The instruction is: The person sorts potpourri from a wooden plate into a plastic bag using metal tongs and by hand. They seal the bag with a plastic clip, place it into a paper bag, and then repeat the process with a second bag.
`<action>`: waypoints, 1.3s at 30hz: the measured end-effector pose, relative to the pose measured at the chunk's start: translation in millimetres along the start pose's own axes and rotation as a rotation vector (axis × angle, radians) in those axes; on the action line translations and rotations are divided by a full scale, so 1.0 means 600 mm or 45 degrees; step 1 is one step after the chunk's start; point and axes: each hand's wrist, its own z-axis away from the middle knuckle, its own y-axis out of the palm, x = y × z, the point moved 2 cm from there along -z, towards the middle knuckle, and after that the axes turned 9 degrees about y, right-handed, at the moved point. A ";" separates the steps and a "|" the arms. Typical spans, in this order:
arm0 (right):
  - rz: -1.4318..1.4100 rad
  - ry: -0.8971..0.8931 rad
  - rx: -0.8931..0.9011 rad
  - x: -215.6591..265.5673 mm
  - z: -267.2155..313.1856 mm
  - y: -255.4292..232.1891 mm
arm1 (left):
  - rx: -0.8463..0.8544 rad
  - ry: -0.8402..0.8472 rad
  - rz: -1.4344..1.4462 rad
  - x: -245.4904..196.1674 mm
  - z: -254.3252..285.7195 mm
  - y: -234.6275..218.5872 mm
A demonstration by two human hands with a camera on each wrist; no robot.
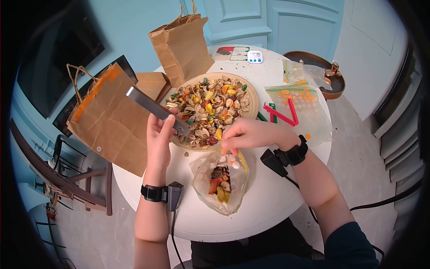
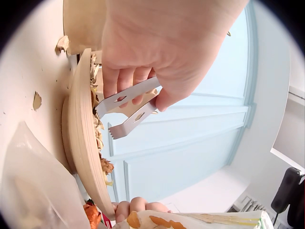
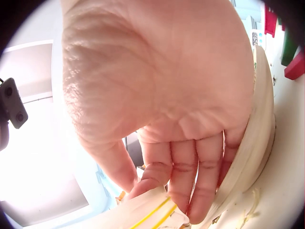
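At a round white table (image 1: 264, 201), a person's left hand (image 1: 160, 133) pinches metal tongs (image 1: 156, 109) between thumb and fingers, while the right hand (image 1: 254, 133) pinches the rim of a translucent zip bag (image 1: 204, 179) between thumb and forefinger. The tongs' tips stand apart with nothing between them, close over a heap of potpourri (image 1: 208, 108); whether they touch a piece cannot be told. The bag sits on the table in front of the plate (image 1: 256, 102), mouth open, with some mixed pieces inside.

The step in hand appears to be picking out potpourri for bagging. The next move seems to call for squeezing the tongs on one piece, lifting it over the plate's edge and dropping it through the bag's mouth, the right hand holding that mouth wide.

The tongs' arms are flat, grey and smooth, each with a cut-out and a toothed, bent end. The pale, wood-like plate is round and thick-edged. Its load looks dry and papery: curled tan husks among yellow, orange and green pieces. The bag is thin, creased plastic with a yellow strip.
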 end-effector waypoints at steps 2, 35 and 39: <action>0.020 0.027 0.010 -0.001 0.000 0.001 | 0.035 0.011 -0.007 -0.003 0.003 0.008; -0.006 -0.011 0.004 0.011 0.003 0.005 | 0.081 0.112 -0.095 0.022 -0.003 -0.001; 0.001 -0.009 0.010 0.011 0.003 0.005 | 0.042 0.129 -0.103 0.023 -0.002 -0.002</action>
